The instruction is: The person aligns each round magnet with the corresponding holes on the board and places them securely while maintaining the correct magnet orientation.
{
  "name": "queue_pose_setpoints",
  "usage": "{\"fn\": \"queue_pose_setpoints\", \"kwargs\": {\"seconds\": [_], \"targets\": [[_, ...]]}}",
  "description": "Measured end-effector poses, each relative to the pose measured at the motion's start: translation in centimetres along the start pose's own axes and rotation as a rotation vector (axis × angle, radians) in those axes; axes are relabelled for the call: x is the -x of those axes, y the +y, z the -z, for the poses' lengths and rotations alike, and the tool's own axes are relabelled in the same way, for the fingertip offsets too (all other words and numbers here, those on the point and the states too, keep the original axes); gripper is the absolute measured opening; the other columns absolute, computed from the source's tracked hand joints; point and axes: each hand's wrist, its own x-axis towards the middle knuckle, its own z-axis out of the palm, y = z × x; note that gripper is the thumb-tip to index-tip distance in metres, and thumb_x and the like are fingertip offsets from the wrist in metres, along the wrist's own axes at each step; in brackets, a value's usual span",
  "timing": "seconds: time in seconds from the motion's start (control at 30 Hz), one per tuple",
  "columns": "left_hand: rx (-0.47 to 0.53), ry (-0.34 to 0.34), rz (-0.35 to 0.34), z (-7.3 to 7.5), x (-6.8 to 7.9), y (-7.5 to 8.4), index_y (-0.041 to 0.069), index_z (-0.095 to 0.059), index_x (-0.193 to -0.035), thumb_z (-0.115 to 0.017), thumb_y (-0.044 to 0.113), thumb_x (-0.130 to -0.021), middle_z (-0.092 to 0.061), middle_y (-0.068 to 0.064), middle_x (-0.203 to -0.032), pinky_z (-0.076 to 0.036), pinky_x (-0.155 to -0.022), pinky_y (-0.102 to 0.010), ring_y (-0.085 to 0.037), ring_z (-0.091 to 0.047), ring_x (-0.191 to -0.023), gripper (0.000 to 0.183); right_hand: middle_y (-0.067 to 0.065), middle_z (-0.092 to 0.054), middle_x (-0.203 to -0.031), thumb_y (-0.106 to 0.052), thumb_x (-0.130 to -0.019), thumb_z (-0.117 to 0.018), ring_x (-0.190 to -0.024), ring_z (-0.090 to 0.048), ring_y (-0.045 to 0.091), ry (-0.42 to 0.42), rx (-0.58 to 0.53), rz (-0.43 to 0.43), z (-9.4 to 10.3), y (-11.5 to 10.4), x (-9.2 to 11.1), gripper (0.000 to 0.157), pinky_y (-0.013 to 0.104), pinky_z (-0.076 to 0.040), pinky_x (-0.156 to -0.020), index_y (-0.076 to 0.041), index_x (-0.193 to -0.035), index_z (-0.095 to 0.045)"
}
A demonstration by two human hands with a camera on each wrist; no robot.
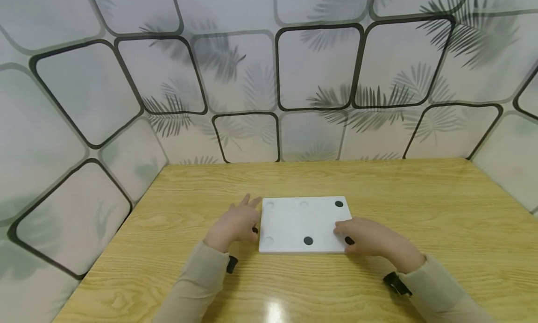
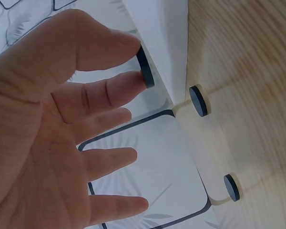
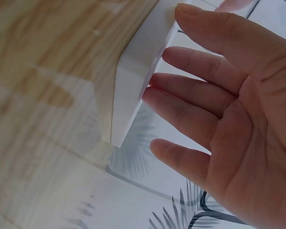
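My left hand (image 1: 235, 224) is beside the board's left edge. Between thumb and index fingertip it pinches a black disc (image 2: 145, 67), while its other fingers spread loosely. Two more black discs (image 2: 199, 100) lie on the wood near that hand in the left wrist view, hidden by the hand in the head view. The white board (image 1: 290, 225) lies flat, with shallow round recesses on its face and three black discs (image 1: 308, 240) set into it. My right hand (image 3: 219, 105) rests at the board's right edge, its fingers extended and fingertips right at it, holding nothing.
The board lies on a wood-grain table (image 1: 420, 197). A wall covering with leaf shapes and rounded outlines (image 1: 319, 66) rises behind the table and along both sides. Dark straps (image 1: 397, 284) show at the wrists, by the sleeves.
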Motion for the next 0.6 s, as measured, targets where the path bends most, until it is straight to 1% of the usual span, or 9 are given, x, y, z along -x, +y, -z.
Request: {"fn": "queue_pose_setpoints", "kwargs": {"seconds": [0.03,0.13,0.23,0.27,0.3,0.43,0.6], "targets": [[0.003,0.004,-0.004,0.0,-0.1,0.1,0.008,-0.055,-0.058,-0.069,0.006,-0.069,-0.027,-0.014,-0.140,-0.022,-0.091,-0.064,-0.039,-0.012,-0.129,0.017,0.019,-0.052,-0.118,-0.014,-0.073,-0.071,-0.107,-0.048,0.035,0.000,-0.002,-0.003,0.0,0.0,0.0,0.042,0.045,-0.037,-0.090,0.003,-0.109,-0.059],[-0.003,0.001,-0.007,0.0,-0.3,0.3,0.008,-0.058,-0.064,-0.070,0.009,-0.070,-0.027,-0.014,-0.140,-0.022,-0.091,-0.064,-0.040,-0.013,-0.129,0.013,0.019,-0.053,-0.117,-0.013,-0.073,-0.071,-0.107,-0.048,0.035,0.000,-0.001,-0.006,0.0,0.0,0.0,0.042,0.045,-0.037,-0.089,0.003,-0.109,-0.059],[-0.017,-0.004,-0.008,0.0,-0.5,0.5,0.009,-0.056,-0.061,-0.068,0.008,-0.070,-0.027,-0.014,-0.140,-0.022,-0.091,-0.063,-0.040,-0.013,-0.129,0.014,0.019,-0.053,-0.118,-0.013,-0.074,-0.071,-0.108,-0.048,0.034,-0.004,-0.002,-0.017,0.1,0.0,0.0,0.042,0.045,-0.037,-0.090,0.003,-0.110,-0.058],[-0.025,-0.008,-0.006,0.1,-0.6,0.6,0.010,-0.051,-0.054,-0.066,0.008,-0.069,-0.027,-0.014,-0.141,-0.023,-0.091,-0.063,-0.039,-0.013,-0.129,0.022,0.019,-0.053,-0.118,-0.013,-0.073,-0.071,-0.108,-0.048,0.034,-0.004,0.000,-0.018,0.0,0.0,0.0,0.042,0.045,-0.037,-0.090,0.003,-0.110,-0.058],[-0.030,-0.009,-0.003,0.1,-0.7,0.6,0.010,-0.050,-0.052,-0.065,0.007,-0.069,-0.027,-0.014,-0.141,-0.023,-0.091,-0.062,-0.039,-0.013,-0.129,0.024,0.019,-0.052,-0.118,-0.013,-0.074,-0.071,-0.108,-0.048,0.034,-0.006,0.000,-0.022,0.0,0.0,-0.1,0.042,0.045,-0.037,-0.090,0.003,-0.110,-0.058],[-0.030,-0.021,0.004,0.2,-0.9,0.9,0.011,-0.049,-0.051,-0.062,0.005,-0.068,-0.026,-0.013,-0.141,-0.023,-0.092,-0.061,-0.037,-0.012,-0.130,0.023,0.019,-0.053,-0.117,-0.013,-0.073,-0.071,-0.107,-0.048,0.034,-0.006,0.008,-0.015,0.0,0.0,-0.1,0.042,0.045,-0.037,-0.090,0.003,-0.109,-0.058],[-0.022,-0.037,0.013,0.4,-1.2,1.3,0.011,-0.050,-0.052,-0.063,0.005,-0.069,-0.025,-0.011,-0.142,-0.021,-0.094,-0.060,-0.036,-0.010,-0.130,0.022,0.019,-0.054,-0.116,-0.013,-0.073,-0.071,-0.106,-0.049,0.034,-0.001,0.017,0.001,0.0,0.0,-0.1,0.041,0.045,-0.038,-0.089,0.003,-0.109,-0.059]]}}
